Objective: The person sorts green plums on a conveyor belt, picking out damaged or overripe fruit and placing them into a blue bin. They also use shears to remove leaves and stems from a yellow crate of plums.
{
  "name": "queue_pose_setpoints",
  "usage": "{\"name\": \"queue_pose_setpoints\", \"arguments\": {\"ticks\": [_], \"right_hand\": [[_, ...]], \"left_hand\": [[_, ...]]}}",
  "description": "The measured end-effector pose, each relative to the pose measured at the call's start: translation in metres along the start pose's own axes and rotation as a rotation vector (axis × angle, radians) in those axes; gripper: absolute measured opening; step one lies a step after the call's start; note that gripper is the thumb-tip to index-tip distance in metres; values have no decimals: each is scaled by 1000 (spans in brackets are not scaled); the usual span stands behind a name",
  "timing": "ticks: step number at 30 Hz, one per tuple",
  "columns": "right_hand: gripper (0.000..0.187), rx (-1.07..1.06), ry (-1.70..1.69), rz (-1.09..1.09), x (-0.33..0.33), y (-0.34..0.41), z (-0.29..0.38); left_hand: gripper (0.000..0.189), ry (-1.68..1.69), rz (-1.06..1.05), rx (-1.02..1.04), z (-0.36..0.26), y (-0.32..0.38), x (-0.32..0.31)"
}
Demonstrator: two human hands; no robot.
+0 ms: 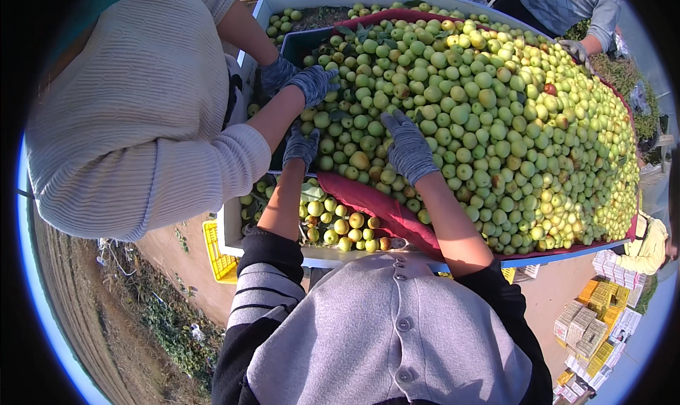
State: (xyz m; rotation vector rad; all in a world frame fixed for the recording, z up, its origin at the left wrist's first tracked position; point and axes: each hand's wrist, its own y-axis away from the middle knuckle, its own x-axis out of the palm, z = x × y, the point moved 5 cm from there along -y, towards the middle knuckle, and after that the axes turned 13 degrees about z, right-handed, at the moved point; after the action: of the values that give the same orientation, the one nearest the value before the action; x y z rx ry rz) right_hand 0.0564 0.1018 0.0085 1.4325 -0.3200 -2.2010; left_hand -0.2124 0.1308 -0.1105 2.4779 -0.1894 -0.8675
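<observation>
Green jujube-like fruits (478, 139) lie in a large heap on a red cloth (366, 205) inside a blue-edged bed with pale walls (229, 229). My left hand (302, 147), in a grey striped knit glove, is at the near left edge of the heap, beside a dark green container (297, 42); whether it holds a fruit cannot be told. On top of the fruits rests my right hand (406, 147), gloved alike, its fingers spread towards the heap's left part. Under its palm the view is hidden. More fruits (342, 227) lie in the bed's near corner, outside the cloth.
A co-worker in a ribbed sweater (133, 102) leans in from the left, both gloved hands (313, 85) close to mine. Another person's gloved hand (576, 51) is at the far right edge. A yellow crate (220, 253) stands below left; stacked crates (600, 309) stand lower right.
</observation>
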Motion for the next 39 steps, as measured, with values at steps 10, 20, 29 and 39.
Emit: {"name": "queue_pose_setpoints", "arguments": {"ticks": [10, 20, 29, 39], "right_hand": [[65, -171, -78, 179, 18, 14, 25], [66, -37, 100, 174, 50, 35, 28], [51, -175, 12, 119, 22, 18, 34], [70, -40, 66, 174, 45, -3, 31]], "left_hand": [[127, -146, 272, 160, -38, 42, -2], [118, -278, 175, -5, -19, 23, 6], [96, -366, 157, -208, 47, -12, 12], [78, -409, 291, -192, -2, 33, 3]]}}
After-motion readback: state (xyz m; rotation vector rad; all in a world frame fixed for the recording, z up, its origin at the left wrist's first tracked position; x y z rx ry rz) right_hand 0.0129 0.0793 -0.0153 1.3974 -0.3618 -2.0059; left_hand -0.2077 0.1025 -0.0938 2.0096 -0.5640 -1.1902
